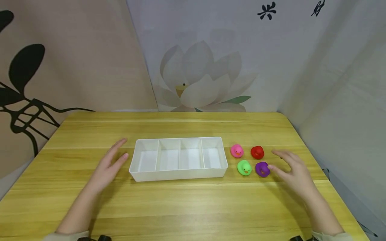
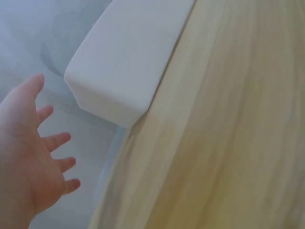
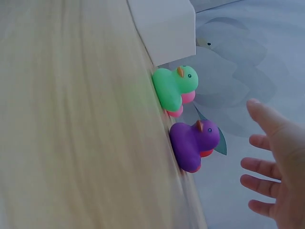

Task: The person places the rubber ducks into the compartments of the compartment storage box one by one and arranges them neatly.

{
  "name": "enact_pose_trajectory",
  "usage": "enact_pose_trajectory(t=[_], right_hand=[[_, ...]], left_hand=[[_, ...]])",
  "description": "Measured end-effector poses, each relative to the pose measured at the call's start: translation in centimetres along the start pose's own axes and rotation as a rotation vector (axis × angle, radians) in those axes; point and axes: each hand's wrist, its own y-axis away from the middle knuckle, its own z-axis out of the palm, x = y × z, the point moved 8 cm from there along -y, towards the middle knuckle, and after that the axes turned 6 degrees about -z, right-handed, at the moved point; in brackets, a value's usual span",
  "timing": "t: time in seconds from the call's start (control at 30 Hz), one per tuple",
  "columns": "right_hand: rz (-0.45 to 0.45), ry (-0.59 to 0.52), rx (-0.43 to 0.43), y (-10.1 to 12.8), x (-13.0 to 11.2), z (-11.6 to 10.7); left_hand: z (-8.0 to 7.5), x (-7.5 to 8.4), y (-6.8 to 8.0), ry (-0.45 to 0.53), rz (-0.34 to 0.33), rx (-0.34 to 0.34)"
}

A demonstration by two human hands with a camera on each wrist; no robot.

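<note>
My left hand (image 1: 106, 167) hovers left of a white tray (image 1: 178, 174) with several compartments, fingers spread and apart from it. Over on the right, my right hand (image 1: 294, 172) hangs beside the rubber ducks, thumb near the purple duck (image 1: 262, 169), holding nothing. A green duck (image 1: 244, 167) sits to the left of the purple one. Behind them stand a pink duck (image 1: 237, 151) and a red duck (image 1: 257, 152). In the right wrist view the purple duck (image 3: 193, 143) and green duck (image 3: 174, 88) mostly hide the other two.
All of this stands on a wooden table (image 1: 181, 211). A printed cloth (image 1: 205, 36) with a lotus picture hangs behind its far edge, and pale cloth (image 1: 346, 100) runs along the right side.
</note>
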Motion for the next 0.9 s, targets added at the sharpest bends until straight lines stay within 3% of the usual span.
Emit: enact_pose_trajectory(t=[0.17, 0.3, 0.4, 0.67, 0.9], right_hand=[[0.017, -0.043, -0.010, 0.4, 0.4, 0.7], [0.045, -0.086, -0.036, 0.6, 0.7, 1.4], [0.067, -0.097, -0.044, 0.8, 1.0, 1.9], [0.086, -0.132, -0.075, 1.2, 1.6, 3.2], [0.094, -0.146, -0.067, 1.4, 1.8, 3.7]], left_hand=[[0.7, -0.1, 0.2, 0.057, -0.050, -0.036], [1.5, -2.2, -0.1, 0.101, -0.057, -0.054], [1.9, -3.0, 0.0, 0.128, -0.056, -0.073], [2.5, -3.1, 0.0, 0.167, -0.013, -0.115], [2.9, -3.1, 0.0, 0.246, -0.021, -0.155]])
